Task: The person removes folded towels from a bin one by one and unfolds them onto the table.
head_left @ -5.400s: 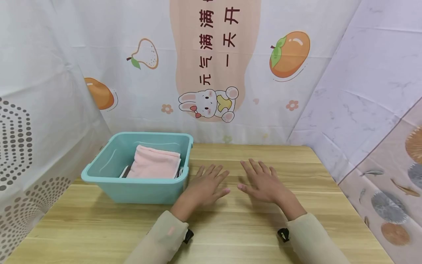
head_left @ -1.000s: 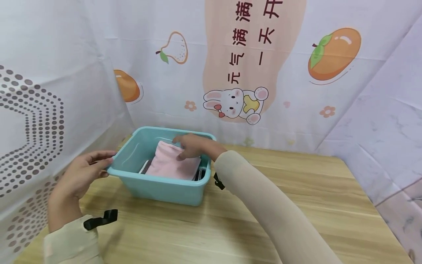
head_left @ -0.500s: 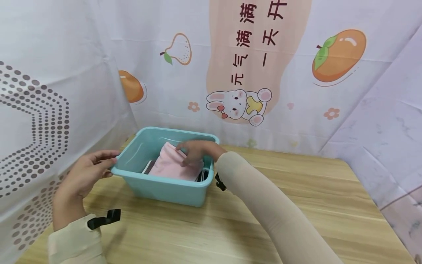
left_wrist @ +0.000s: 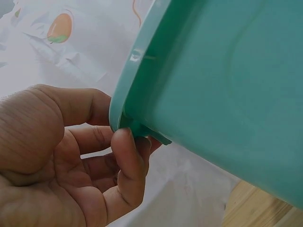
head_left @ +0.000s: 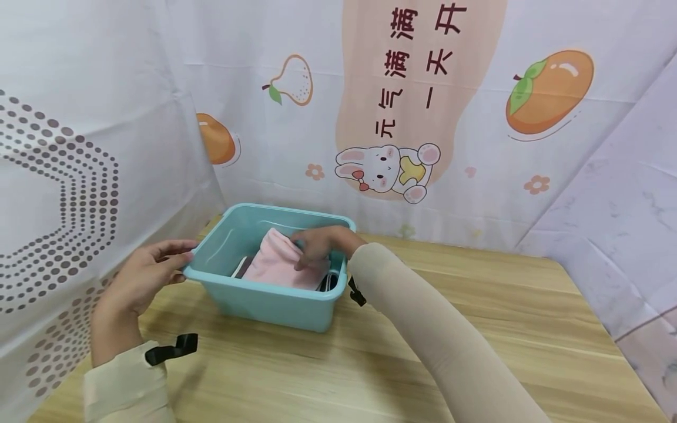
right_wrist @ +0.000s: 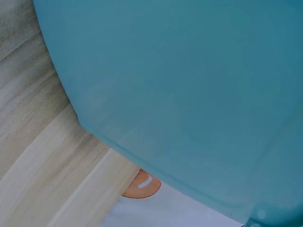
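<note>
A light teal plastic basin (head_left: pixel 264 302) sits on the table, with a folded pink towel (head_left: pixel 272 267) inside. My left hand (head_left: pixel 140 276) grips the basin's left rim; in the left wrist view its thumb and curled fingers (left_wrist: pixel 128 165) close round the rim and lip. Reaching over the basin's right side, my right hand (head_left: pixel 319 244) has its fingers and thumb on the towel's upper right part, where the cloth is creased. The right wrist view shows only the basin's outer wall (right_wrist: pixel 180 94); the hand is hidden there.
Dark and white items (head_left: pixel 329 282) show beside the towel at the basin's right end, and a dark, white-edged item (head_left: pixel 240 267) at its left. The wooden table (head_left: pixel 476 305) meets a printed curtain (head_left: pixel 476 176) at the back and sides.
Since the oldest frame, the left hand has gone to the basin's left rim and the right hand onto the towel. Over the last second the right fingers have closed in, creasing the towel.
</note>
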A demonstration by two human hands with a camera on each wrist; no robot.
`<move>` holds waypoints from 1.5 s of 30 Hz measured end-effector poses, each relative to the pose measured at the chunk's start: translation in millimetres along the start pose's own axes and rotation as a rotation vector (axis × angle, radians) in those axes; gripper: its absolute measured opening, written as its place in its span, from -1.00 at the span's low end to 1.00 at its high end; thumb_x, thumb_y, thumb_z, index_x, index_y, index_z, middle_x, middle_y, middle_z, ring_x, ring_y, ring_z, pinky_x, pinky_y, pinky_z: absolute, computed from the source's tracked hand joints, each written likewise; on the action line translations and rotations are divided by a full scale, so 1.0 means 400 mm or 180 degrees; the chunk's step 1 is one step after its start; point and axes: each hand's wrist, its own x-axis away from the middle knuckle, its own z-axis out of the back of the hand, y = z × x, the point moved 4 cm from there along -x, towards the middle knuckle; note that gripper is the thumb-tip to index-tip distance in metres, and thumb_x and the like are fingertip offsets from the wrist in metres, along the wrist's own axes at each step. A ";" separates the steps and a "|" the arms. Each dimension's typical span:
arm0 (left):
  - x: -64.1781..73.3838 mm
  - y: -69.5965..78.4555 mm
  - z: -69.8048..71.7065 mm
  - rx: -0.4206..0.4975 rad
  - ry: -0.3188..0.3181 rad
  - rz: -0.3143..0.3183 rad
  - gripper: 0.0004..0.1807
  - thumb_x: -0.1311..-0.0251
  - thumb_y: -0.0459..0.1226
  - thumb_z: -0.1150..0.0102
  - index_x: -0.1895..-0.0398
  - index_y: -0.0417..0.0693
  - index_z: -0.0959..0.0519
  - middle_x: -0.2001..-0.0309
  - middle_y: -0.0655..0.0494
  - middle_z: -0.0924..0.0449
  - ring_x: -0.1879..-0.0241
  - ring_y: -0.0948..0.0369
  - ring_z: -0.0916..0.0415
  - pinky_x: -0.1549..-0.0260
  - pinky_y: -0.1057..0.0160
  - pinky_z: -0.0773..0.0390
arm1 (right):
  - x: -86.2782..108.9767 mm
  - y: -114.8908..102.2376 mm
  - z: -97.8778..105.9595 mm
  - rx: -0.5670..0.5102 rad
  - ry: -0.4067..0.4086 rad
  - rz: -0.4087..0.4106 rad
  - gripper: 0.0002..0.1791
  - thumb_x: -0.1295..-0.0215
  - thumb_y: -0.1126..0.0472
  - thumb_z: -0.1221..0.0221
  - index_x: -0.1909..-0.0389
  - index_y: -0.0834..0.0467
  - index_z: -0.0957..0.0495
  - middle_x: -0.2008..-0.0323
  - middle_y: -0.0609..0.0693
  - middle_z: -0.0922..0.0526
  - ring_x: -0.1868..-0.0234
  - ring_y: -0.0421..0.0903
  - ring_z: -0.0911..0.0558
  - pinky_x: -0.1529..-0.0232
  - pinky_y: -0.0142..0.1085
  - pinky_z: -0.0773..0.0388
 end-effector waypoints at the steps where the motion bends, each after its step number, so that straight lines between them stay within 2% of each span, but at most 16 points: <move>1: 0.000 0.000 0.000 -0.0002 0.0001 -0.0001 -0.43 -0.56 -0.13 -0.02 -0.42 -0.38 -0.33 0.02 0.41 -0.55 0.17 0.37 -0.56 0.23 0.32 -0.64 | 0.000 0.001 -0.001 -0.0005 0.0000 0.0002 -0.09 -0.43 -0.03 -0.25 -0.63 0.05 0.02 -0.47 0.06 -0.27 -0.40 -0.05 -0.28 -0.47 -0.04 -0.21; 4: 0.000 -0.002 -0.002 0.0002 -0.0003 0.0003 -0.43 -0.56 -0.13 -0.02 -0.42 -0.38 -0.33 0.02 0.40 -0.55 0.16 0.38 -0.56 0.22 0.32 -0.64 | -0.001 0.000 -0.005 -0.0004 0.0016 0.0011 -0.18 -0.44 0.02 -0.25 -0.58 0.07 -0.07 -0.32 0.04 -0.39 -0.30 -0.05 -0.37 -0.38 -0.07 -0.33; 7: 0.001 -0.004 -0.003 0.0012 -0.0009 0.0020 -0.42 -0.56 -0.13 -0.02 -0.43 -0.38 -0.33 0.01 0.39 -0.54 0.15 0.38 -0.57 0.22 0.31 -0.65 | -0.002 -0.005 -0.007 0.0112 0.0078 0.0048 -0.34 -0.46 0.08 -0.24 -0.48 0.09 -0.23 -0.12 0.01 -0.48 -0.12 -0.05 -0.46 -0.17 -0.16 -0.47; 11: 0.001 -0.004 -0.005 0.0008 -0.0012 0.0032 -0.43 -0.56 -0.14 -0.01 -0.43 -0.37 -0.32 0.00 0.37 -0.54 0.15 0.39 -0.57 0.21 0.31 -0.65 | -0.007 -0.011 -0.010 0.0430 0.0222 0.0010 -0.67 -0.44 0.15 -0.24 -0.14 0.13 -0.49 0.23 -0.02 -0.53 0.21 -0.10 -0.53 0.21 -0.30 -0.52; 14: 0.001 -0.001 -0.005 -0.0012 -0.0020 0.0039 -0.43 -0.57 -0.14 0.00 -0.44 -0.37 -0.32 -0.02 0.32 -0.53 0.15 0.38 -0.57 0.21 0.31 -0.65 | -0.013 -0.011 -0.014 0.0584 0.0297 -0.0098 -0.87 -0.41 0.18 -0.28 0.16 0.10 -0.53 0.41 -0.05 -0.49 0.38 -0.15 -0.51 0.38 -0.37 -0.46; 16: 0.001 0.001 -0.005 -0.0025 -0.0026 0.0041 -0.43 -0.57 -0.14 0.01 -0.44 -0.36 -0.32 -0.05 0.27 -0.52 0.14 0.38 -0.57 0.20 0.30 -0.65 | -0.017 -0.011 -0.016 0.0608 0.0319 -0.0171 -0.88 -0.39 0.22 -0.28 0.29 0.08 -0.52 0.47 -0.07 -0.47 0.44 -0.16 -0.49 0.42 -0.38 -0.43; 21: -0.002 0.008 -0.001 -0.0037 -0.0018 0.0016 -0.44 -0.57 -0.14 0.01 -0.44 -0.36 -0.33 -0.04 0.26 -0.53 0.15 0.38 -0.57 0.20 0.31 -0.65 | -0.025 -0.015 -0.016 0.0793 0.0395 -0.0151 -0.72 -0.35 0.36 -0.24 0.50 0.07 -0.40 0.57 -0.08 -0.37 0.51 -0.15 -0.41 0.48 -0.38 -0.38; 27: -0.001 0.011 0.002 -0.0014 -0.0024 -0.0004 -0.45 -0.57 -0.15 0.00 -0.42 -0.36 -0.34 -0.02 0.32 -0.55 0.16 0.36 -0.58 0.20 0.31 -0.65 | -0.024 -0.023 -0.011 0.0959 0.0465 -0.0014 -0.65 -0.34 0.40 -0.22 0.57 0.06 -0.35 0.60 -0.09 -0.32 0.52 -0.16 -0.35 0.48 -0.39 -0.32; 36: -0.003 0.012 -0.003 0.0004 -0.0036 0.0061 -0.45 -0.57 -0.14 0.01 -0.42 -0.34 -0.35 -0.08 0.17 -0.53 0.16 0.35 -0.59 0.19 0.30 -0.66 | -0.017 -0.023 -0.002 0.0677 0.0504 0.0078 -0.62 -0.35 0.33 -0.23 0.59 0.05 -0.29 0.60 -0.10 -0.22 0.52 -0.16 -0.33 0.45 -0.37 -0.28; 39: -0.003 0.013 -0.003 0.0040 -0.0049 0.0066 -0.45 -0.57 -0.14 0.00 -0.42 -0.34 -0.35 -0.06 0.20 -0.54 0.16 0.35 -0.59 0.18 0.29 -0.66 | -0.014 -0.024 0.001 0.0661 0.0554 0.0148 -0.61 -0.36 0.30 -0.22 0.60 0.04 -0.26 0.60 -0.10 -0.19 0.53 -0.16 -0.30 0.44 -0.36 -0.25; 42: -0.002 0.012 -0.001 0.0076 -0.0048 0.0071 -0.45 -0.56 -0.14 -0.01 -0.42 -0.36 -0.35 -0.02 0.27 -0.56 0.17 0.34 -0.59 0.18 0.28 -0.66 | -0.010 -0.025 0.004 0.0654 0.0621 0.0229 -0.64 -0.38 0.25 -0.22 0.58 0.05 -0.31 0.60 -0.10 -0.22 0.53 -0.17 -0.31 0.44 -0.36 -0.27; 45: -0.001 0.007 0.002 0.0141 -0.0042 0.0089 -0.44 -0.55 -0.14 -0.04 -0.41 -0.36 -0.35 0.02 0.33 -0.57 0.18 0.34 -0.59 0.19 0.27 -0.67 | -0.007 -0.027 0.009 0.0643 0.0701 0.0300 -0.74 -0.41 0.21 -0.21 0.50 0.05 -0.44 0.56 -0.10 -0.36 0.49 -0.18 -0.39 0.42 -0.37 -0.34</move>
